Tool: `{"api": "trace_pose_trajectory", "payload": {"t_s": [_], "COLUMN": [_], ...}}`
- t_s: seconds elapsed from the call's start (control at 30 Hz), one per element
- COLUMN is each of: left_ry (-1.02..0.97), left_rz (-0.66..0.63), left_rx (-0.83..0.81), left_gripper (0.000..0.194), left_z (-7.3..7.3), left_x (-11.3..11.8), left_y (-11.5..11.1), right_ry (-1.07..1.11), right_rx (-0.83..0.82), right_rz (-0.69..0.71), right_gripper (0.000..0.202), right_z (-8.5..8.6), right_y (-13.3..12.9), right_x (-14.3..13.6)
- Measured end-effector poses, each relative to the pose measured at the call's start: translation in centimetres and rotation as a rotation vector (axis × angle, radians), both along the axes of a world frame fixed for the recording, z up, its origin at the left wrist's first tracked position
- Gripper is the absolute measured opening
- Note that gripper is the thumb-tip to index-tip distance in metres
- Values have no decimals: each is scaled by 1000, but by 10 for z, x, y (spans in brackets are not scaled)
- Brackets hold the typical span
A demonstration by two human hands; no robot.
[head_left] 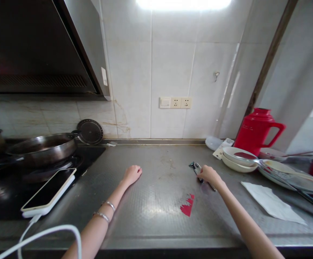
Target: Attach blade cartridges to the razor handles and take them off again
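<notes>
I find the left hand (131, 175) curled on the counter (151, 216). The right hand (209, 175) touches the razor (194, 169) there, near a scrap (187, 208); pinching, I cannot tell. Behind: tiled wall (132, 68).

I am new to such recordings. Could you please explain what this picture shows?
There is no machine: a person works bare-handed, filmed by a head-worn camera that looks forward and down. The left hand, fingers curled, rests on the metal counter. The right hand has its fingers at a razor and a slim silvery tool; which it grips is unclear. A torn red scrap lies between the forearms, a white sheet right of them. Behind the sheet are bowls and a red thermos flask; at left, a phone and a pan.
</notes>
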State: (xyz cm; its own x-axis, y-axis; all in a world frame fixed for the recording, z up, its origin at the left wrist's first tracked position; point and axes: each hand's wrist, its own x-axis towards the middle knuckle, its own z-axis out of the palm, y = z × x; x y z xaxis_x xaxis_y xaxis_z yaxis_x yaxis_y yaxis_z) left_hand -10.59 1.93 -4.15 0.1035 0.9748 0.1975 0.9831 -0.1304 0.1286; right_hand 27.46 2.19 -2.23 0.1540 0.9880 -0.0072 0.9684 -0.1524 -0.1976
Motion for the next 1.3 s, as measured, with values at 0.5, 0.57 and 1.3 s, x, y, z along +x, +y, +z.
{"api": "trace_pose_trajectory", "payload": {"t_s": [0.5, 0.57, 1.3], "left_ry": [-124, -230, -703], "left_rz": [33, 10, -145], "left_rx": [57, 83, -17], "left_gripper": [36, 38, 36], "left_z": [8, 11, 45], "left_x": [7, 18, 122], "left_y": [2, 5, -5], "right_ry": [72, 121, 81], "right_rx": [114, 179, 444], "right_rz": [22, 26, 260], "right_gripper": [15, 17, 20], "right_z": [0, 6, 30], "right_y": [-2, -5, -70], "right_x": [-10, -20, -151]}}
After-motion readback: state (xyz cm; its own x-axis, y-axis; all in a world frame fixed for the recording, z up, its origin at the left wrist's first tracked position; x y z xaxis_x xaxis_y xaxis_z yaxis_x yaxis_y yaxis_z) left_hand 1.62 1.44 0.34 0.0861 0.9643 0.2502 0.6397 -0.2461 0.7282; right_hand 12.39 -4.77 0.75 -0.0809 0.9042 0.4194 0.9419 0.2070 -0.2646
